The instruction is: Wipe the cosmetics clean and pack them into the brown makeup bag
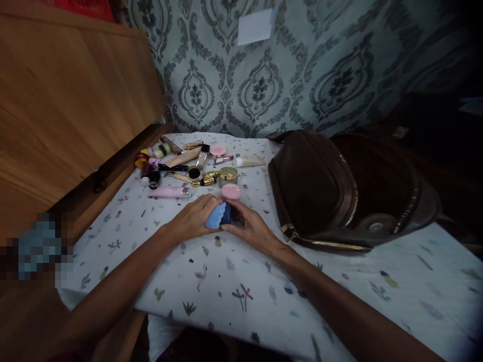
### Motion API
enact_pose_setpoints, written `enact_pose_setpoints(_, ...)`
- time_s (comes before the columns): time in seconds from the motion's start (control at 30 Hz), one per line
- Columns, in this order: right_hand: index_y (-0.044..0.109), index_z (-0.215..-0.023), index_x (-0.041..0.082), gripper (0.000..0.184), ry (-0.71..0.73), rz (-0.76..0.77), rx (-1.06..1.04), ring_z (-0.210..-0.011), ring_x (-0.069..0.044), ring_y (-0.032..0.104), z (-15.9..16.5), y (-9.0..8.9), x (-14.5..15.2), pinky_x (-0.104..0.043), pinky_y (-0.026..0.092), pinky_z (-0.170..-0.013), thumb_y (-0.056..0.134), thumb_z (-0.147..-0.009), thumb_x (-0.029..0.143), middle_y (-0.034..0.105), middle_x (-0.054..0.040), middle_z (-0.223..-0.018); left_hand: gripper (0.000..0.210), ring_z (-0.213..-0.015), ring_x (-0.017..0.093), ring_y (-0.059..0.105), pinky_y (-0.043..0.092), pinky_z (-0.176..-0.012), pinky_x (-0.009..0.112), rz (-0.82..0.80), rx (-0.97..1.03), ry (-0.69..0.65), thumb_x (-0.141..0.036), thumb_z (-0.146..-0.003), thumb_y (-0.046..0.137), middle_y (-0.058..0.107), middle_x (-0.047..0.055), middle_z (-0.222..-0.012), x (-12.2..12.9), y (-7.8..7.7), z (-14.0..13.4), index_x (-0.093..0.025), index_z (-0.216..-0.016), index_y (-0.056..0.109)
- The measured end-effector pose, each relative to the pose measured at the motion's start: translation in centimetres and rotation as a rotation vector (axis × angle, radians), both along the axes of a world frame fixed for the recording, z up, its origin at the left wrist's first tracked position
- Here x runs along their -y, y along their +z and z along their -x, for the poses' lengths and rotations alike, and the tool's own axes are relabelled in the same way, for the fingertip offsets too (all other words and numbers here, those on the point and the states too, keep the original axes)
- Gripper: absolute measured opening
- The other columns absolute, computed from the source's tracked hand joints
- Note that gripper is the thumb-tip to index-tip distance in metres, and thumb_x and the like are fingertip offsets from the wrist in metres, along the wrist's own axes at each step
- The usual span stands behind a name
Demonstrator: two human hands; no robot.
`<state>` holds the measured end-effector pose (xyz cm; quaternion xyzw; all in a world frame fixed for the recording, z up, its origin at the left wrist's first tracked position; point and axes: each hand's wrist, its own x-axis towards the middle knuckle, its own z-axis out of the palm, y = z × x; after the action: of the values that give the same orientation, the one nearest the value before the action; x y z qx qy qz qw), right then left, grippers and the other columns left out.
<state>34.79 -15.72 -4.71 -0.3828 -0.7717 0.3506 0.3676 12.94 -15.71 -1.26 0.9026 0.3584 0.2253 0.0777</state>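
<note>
Both my hands are in close here, meeting over the near middle of the cloth-covered tabletop [169, 281], and between them sits a small blue item [215, 216], pale with a wavy edge on one side, darker blue on the other; whether that's a case or a folded piece, I can't tell. Left hand [193, 217] is curled around the pale side, thumb and fingers closed over it; right hand [252, 227] is half curled, thumb and fingertips closed on the dark side. For clean handling, I'd hold the left steady as the anchor, let the right fingertips do the fine work, and go light on that wavy edge, which looks as if it could bend. Now the room: tight up front, because a pink oval compact [231, 191] lies just beyond the fingers, with a gold-lidded jar [228, 174] behind it and a pink tube [168, 192] off beyond the left knuckles. Over on the right, the brown bag [309, 181] stands like a wall, its zipped edge near my right forearm, so no wide elbow swings. Far left, the wooden panel [75, 80] closes things off. Best open space is the printed cloth nearer me, though the tabletop's front edge crosses below.
</note>
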Motion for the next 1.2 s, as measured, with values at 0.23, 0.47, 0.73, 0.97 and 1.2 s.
enact_pose_setpoints(0.23, 0.056, -0.131, 0.019, 0.060, -0.007, -0.013, -0.010, -0.094, -0.025, 0.067, 0.0, -0.2, -0.1, -0.042, 0.056, -0.083, 0.074, -0.079, 0.043, 0.069, -0.0101, -0.115, 0.059, -0.101, 0.028, 0.065, 0.054, -0.082, 0.040, 0.149, -0.041, 0.092, -0.063, -0.082, 0.066, 0.062, 0.009, -0.114, -0.1, 0.3, -0.1, -0.022, -0.121, 0.047)
enact_pose_setpoints(0.47, 0.058, -0.129, 0.022, 0.061, -0.031, -0.066, -0.005, -0.099, -0.029, 0.067, 0.1, -0.6, 0.2, -0.046, 0.055, -0.088, 0.075, -0.078, 0.051, 0.068, -0.0118, -0.120, 0.064, -0.105, 0.029, 0.063, 0.052, -0.084, 0.040, 0.299, 0.007, 0.066, -0.062, -0.072, 0.076, 0.063, 0.008, -0.116, -0.2, 1.1, 0.4, -0.024, -0.116, 0.050)
enact_pose_setpoints(0.73, 0.053, -0.135, 0.021, 0.061, -0.012, 0.022, -0.035, -0.118, -0.031, 0.061, 0.0, 0.8, 0.9, -0.049, 0.051, -0.100, 0.065, -0.086, 0.056, 0.062, -0.0134, -0.133, 0.053, -0.104, 0.027, 0.063, 0.054, -0.084, 0.039, -0.012, 0.061, 0.045, -0.053, -0.084, 0.067, 0.063, 0.010, -0.111, 0.1, -1.0, -0.2, -0.020, -0.122, 0.049)
enact_pose_setpoints(0.97, 0.051, -0.131, 0.020, 0.060, 0.034, 0.155, -0.086, -0.104, -0.028, 0.066, 0.1, 0.8, 1.2, -0.043, 0.055, -0.091, 0.061, -0.088, 0.060, 0.066, -0.0109, -0.116, 0.047, -0.108, 0.029, 0.060, 0.055, -0.087, 0.043, -0.249, 0.084, 0.037, -0.050, -0.094, 0.053, 0.060, 0.016, -0.114, 0.2, -1.4, -0.4, -0.017, -0.127, 0.047)
enact_pose_setpoints(1.2, 0.051, -0.130, 0.022, 0.064, -0.027, 0.041, -0.054, -0.100, -0.028, 0.066, 0.3, 0.5, 1.3, -0.042, 0.056, -0.085, 0.070, -0.082, 0.059, 0.066, -0.0105, -0.117, 0.062, -0.105, 0.026, 0.063, 0.056, -0.087, 0.040, 0.026, 0.215, -0.009, -0.055, -0.084, 0.067, 0.059, 0.011, -0.115, 0.1, -1.4, -0.1, -0.021, -0.131, 0.045)
